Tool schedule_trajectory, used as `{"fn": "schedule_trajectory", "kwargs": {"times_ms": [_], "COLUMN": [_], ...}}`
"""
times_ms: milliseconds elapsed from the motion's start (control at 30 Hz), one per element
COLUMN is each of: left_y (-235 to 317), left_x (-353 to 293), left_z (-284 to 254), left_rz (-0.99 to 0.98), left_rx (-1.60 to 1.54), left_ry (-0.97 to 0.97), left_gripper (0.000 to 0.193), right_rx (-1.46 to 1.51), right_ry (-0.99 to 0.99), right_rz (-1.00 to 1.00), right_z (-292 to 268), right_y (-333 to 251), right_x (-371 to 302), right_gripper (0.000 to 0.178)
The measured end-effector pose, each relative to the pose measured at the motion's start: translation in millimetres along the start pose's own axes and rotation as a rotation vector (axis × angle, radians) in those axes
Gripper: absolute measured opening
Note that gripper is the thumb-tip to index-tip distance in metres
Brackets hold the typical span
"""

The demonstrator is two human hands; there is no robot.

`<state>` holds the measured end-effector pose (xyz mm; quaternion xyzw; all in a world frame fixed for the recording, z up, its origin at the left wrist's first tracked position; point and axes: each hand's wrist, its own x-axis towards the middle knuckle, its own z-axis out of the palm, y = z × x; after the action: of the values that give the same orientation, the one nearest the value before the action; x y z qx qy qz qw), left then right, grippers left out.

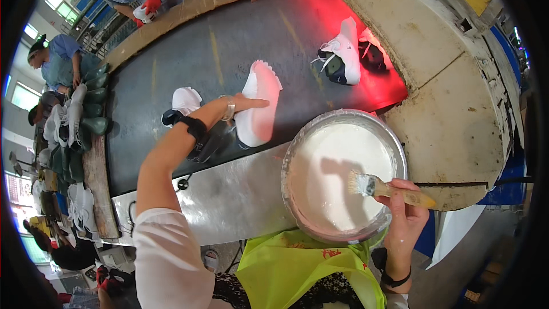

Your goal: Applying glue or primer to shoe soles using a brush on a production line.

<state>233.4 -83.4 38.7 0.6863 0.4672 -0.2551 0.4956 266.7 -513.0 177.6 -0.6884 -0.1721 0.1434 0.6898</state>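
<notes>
My left hand [245,105] is closed on a white shoe sole [260,123] with a scalloped end, lying lengthwise on the dark conveyor belt [189,60]; the fingers under it are hidden. Just left of that hand is a white shoe part with dark lining [186,100], partly covered by my forearm. My right hand [403,212] grips the wooden handle of a paint brush [413,197]. The white-coated bristles hang over a round metal basin [287,191] of white liquid [323,163]. I cannot tell whether they touch the liquid.
White and dark shoes [345,57] stand on the belt's far right, under red light. A worn beige machine housing [452,88] borders the right. Shoes on green lasts [94,100] crowd a rack at left. Across the belt, a person in red gloves [152,1] holds a white item.
</notes>
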Motion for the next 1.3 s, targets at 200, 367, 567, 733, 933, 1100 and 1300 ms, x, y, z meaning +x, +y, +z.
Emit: {"fn": "schedule_trajectory", "kwargs": {"times_ms": [200, 367, 567, 733, 933, 1100, 1300], "left_y": [-4, -12, -114, -204, -241, -276, -237], "left_x": [14, -35, -182, -195, -172, -161, -187], "left_z": [48, 38, 80, 161, 139, 157, 159], "left_rz": [0.038, 0.161, 0.483, 0.579, 0.423, 0.29, 0.227], "left_rx": [0.136, -0.512, -0.764, 0.286, 0.18, -0.094, 0.045], "left_ry": [0.525, 0.147, 0.109, 1.02, 0.805, 0.612, 0.635], "left_gripper": [0.12, 0.074, 0.054, 0.099, 0.117, 0.147, 0.151], "right_rx": [0.042, -0.024, -0.319, -0.375, -0.317, -0.253, -0.409], "right_ry": [-0.04, -0.048, -0.132, -0.238, -0.224, -0.188, -0.169], "right_rz": [-0.018, -0.007, -0.064, -0.127, -0.068, -0.001, -0.011], "right_z": [15, 5, -10, 17, 16, 5, -11], "right_y": [-1, 23, 79, 93, 77, 71, 86], "right_x": [5, 10, 46, 53, 38, 37, 48], "right_gripper": [0.017, 0.016, 0.016, 0.015, 0.019, 0.02, 0.017]}}
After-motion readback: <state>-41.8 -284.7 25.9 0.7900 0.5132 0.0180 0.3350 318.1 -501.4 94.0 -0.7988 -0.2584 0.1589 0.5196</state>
